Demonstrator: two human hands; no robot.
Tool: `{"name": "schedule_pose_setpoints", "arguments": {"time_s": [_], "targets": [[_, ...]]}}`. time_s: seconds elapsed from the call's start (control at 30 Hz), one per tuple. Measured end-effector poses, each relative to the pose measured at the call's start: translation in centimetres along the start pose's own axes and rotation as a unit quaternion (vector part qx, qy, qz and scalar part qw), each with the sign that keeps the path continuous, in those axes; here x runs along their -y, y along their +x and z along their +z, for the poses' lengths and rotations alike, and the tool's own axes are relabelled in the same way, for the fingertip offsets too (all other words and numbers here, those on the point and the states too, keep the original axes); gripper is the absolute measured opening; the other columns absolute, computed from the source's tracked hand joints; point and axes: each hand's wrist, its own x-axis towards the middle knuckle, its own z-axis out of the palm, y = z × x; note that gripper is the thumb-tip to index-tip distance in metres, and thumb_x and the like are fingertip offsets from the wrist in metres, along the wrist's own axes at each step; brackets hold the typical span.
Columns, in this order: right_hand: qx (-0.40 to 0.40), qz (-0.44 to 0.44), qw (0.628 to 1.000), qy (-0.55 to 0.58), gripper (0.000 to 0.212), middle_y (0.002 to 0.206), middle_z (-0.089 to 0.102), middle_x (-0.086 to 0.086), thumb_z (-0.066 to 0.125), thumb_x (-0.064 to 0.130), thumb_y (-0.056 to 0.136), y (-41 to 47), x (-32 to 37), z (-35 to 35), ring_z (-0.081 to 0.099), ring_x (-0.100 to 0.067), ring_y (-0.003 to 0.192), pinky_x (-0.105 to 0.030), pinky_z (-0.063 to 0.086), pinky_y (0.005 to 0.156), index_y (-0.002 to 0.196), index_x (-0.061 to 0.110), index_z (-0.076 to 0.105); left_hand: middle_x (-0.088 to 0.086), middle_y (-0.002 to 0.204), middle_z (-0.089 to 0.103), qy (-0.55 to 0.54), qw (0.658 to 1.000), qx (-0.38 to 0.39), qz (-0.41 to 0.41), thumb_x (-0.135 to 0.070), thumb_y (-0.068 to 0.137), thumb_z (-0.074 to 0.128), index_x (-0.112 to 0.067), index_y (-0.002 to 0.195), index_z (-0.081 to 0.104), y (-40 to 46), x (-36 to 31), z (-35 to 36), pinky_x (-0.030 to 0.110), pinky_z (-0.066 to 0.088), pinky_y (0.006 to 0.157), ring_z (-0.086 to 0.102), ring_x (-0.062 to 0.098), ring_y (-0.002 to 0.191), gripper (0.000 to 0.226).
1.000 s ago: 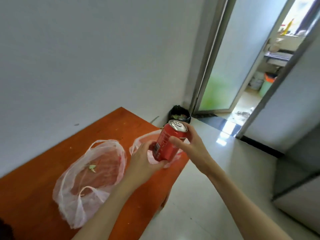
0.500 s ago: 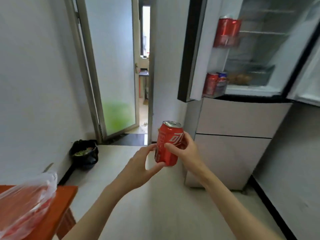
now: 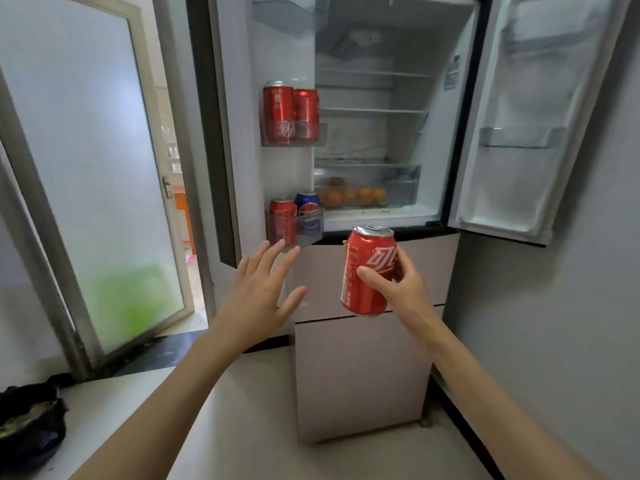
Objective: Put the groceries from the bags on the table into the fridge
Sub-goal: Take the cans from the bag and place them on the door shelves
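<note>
At the centre of the frame, the right hand [image 3: 398,289] is gripping an upright red cola can [image 3: 369,270], silver-topped with white lettering, before the open fridge [image 3: 374,140]; the left hand [image 3: 261,289] is spreading empty, fingers straight.

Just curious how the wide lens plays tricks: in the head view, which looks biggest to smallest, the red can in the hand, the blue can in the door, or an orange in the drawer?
1. Red can in the hand, largest, though nearest the camera.
2. Blue can.
3. Orange, smallest, but blurred behind the drawer front.
</note>
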Motion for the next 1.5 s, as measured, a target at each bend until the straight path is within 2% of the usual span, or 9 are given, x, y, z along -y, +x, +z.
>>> {"name": "schedule_pose_setpoints", "arguments": {"time_s": [0.33,0.47,0.57,0.73,0.87,1.0,1.23,1.33,1.5], "targets": [[-0.010,-0.093,0.995,-0.043,0.067,0.120,0.053,0.005,0.072,0.023,0.079,17.9,-0.5,-3.9,0.053,-0.008,0.107,-0.020,0.046,0.082,0.137,0.021,0.039,0.001,0.158,0.005,0.056,0.995,-0.080,0.015,-0.046,0.095,0.036,-0.027,0.149,0.010,17.7,1.6,3.4,0.038,-0.006,0.114,-0.006,0.020,0.145,0.063],[-0.012,-0.157,0.987,-0.042,0.065,0.108,0.052,0.016,0.072,0.024,0.079,25.3,2.0,-4.0,0.053,0.001,0.096,-0.014,0.045,0.071,0.135,0.025,0.040,0.003,0.158,0.007,0.077,0.988,-0.133,0.023,-0.044,0.095,0.038,-0.025,0.149,0.013,24.8,2.0,1.0,0.037,-0.008,0.113,-0.006,0.020,0.145,0.062],[-0.031,-0.216,0.975,-0.048,0.068,0.118,0.054,0.008,0.073,0.029,0.078,30.8,3.9,-3.8,0.055,-0.006,0.104,-0.022,0.049,0.083,0.137,0.025,0.039,0.008,0.156,0.016,0.120,0.975,-0.180,0.051,-0.042,0.095,0.040,-0.021,0.147,0.021,29.1,2.5,-0.8,0.044,-0.001,0.116,0.002,0.026,0.145,0.059],[-0.075,-0.363,0.915,-0.158,0.083,0.129,0.045,-0.004,0.074,0.035,0.076,39.2,9.0,-3.4,0.044,-0.017,0.117,-0.031,0.040,0.097,0.145,0.025,0.028,0.018,0.141,0.042,0.214,0.931,-0.286,0.080,-0.037,0.091,0.032,-0.010,0.132,0.047,35.7,3.0,-5.5,0.057,0.025,0.110,0.030,0.037,0.137,0.051],[-0.101,-0.468,0.866,-0.145,0.079,0.124,0.053,-0.004,0.076,0.041,0.072,44.7,14.3,-2.9,0.047,-0.022,0.111,-0.049,0.043,0.096,0.138,0.020,0.037,0.016,0.141,0.043,0.280,0.882,-0.375,0.060,-0.028,0.089,0.036,-0.008,0.130,0.049,40.0,2.5,-10.1,0.055,0.024,0.111,0.030,0.034,0.137,0.048],[-0.118,-0.547,0.811,-0.169,0.077,0.125,0.055,-0.009,0.059,0.054,0.072,49.6,20.3,-1.9,0.048,-0.029,0.110,-0.052,0.042,0.093,0.139,0.020,0.040,0.018,0.142,0.042,0.337,0.854,-0.396,0.010,-0.026,0.088,0.043,-0.006,0.133,0.047,43.3,2.8,-13.5,0.053,0.024,0.112,0.032,0.035,0.136,0.049],[0.032,-0.584,0.785,-0.206,0.074,0.131,0.052,-0.008,0.067,0.045,0.080,54.8,26.7,1.7,0.048,-0.026,0.115,-0.047,0.040,0.100,0.143,0.026,0.035,0.016,0.133,0.049,0.334,0.856,-0.395,-0.018,-0.029,0.082,0.065,-0.005,0.132,0.048,44.5,3.6,-14.9,0.044,0.046,0.097,0.048,0.033,0.123,0.058],[0.185,-0.537,0.797,-0.208,0.067,0.131,0.053,-0.006,0.068,0.037,0.082,55.5,27.5,2.9,0.052,-0.017,0.109,-0.031,0.044,0.096,0.141,0.028,0.038,0.014,0.129,0.050,0.328,0.856,-0.399,-0.015,-0.032,0.081,0.065,-0.008,0.130,0.050,44.3,3.4,-15.2,0.038,0.048,0.090,0.055,0.032,0.115,0.057],[0.344,-0.433,0.816,-0.170,0.045,0.116,0.064,0.006,0.070,0.037,0.081,56.9,27.4,4.0,0.063,-0.010,0.099,-0.025,0.051,0.087,0.124,0.041,0.058,0.009,0.122,0.050,0.317,0.862,-0.395,-0.015,-0.027,0.080,0.071,-0.010,0.129,0.050,44.1,3.5,-15.7,0.028,0.042,0.089,0.054,0.026,0.110,0.057]]}}
